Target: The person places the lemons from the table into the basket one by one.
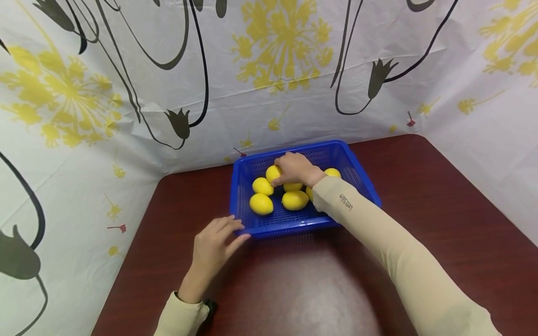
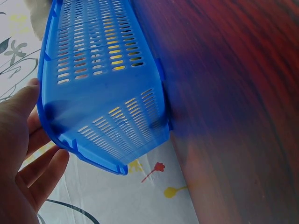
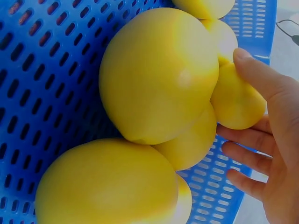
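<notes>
In the head view, a blue plastic basket (image 1: 290, 229) with slotted sides stands on the table, holding several yellow lemons. My right hand (image 1: 296, 168) reaches into it and grips one lemon (image 1: 273, 173) near the left rear. The right wrist view shows that lemon (image 3: 239, 100) between the thumb and fingers, while nearer lemons (image 3: 159, 74) loom large. At the basket's near left corner, my left hand (image 1: 214, 240) holds the rim, its thumb along the front side. Seen from the left wrist, the thumb (image 2: 25, 98) and fingertips meet the rim around that corner.
Dark reddish-brown wood makes up the tabletop (image 1: 302, 284). A white sheet (image 1: 252, 112) with yellow and grey flower prints hangs behind and along both sides of the table. Other lemons (image 1: 261, 204) lie close around the right hand.
</notes>
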A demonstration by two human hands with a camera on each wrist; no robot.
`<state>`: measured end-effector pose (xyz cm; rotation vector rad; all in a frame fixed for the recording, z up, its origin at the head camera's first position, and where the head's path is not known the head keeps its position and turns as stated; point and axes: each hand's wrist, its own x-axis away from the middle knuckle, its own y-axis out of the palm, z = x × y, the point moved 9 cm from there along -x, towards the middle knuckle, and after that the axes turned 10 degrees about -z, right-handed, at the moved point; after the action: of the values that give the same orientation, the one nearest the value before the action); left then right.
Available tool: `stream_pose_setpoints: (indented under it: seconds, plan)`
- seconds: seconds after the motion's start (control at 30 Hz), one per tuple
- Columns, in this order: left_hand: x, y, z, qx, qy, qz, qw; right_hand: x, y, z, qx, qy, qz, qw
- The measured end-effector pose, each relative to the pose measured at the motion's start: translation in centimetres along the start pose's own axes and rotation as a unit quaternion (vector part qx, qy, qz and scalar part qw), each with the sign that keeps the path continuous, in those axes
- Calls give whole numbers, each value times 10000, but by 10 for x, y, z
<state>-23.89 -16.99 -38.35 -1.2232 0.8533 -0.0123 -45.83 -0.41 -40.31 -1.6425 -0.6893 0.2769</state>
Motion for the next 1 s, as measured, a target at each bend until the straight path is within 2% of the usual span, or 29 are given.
stream_pose_setpoints:
  seconds: [0.17,0.5,0.7,1.0]
  plan:
    - [-1,1,0,81,-61,-126,9999,-2,1,-3,127,-54,32,9999]
    - [0,0,1,50,-22,-74,10000,-8,7,-9,534,-127,35,9985]
    - [0,-1,2,30,71,45,10000,-7,8,-10,572,-124,34,9983]
    - [0,-1,1,88,-58,-63,9999,-11,14,-9,514,-132,-159,9985]
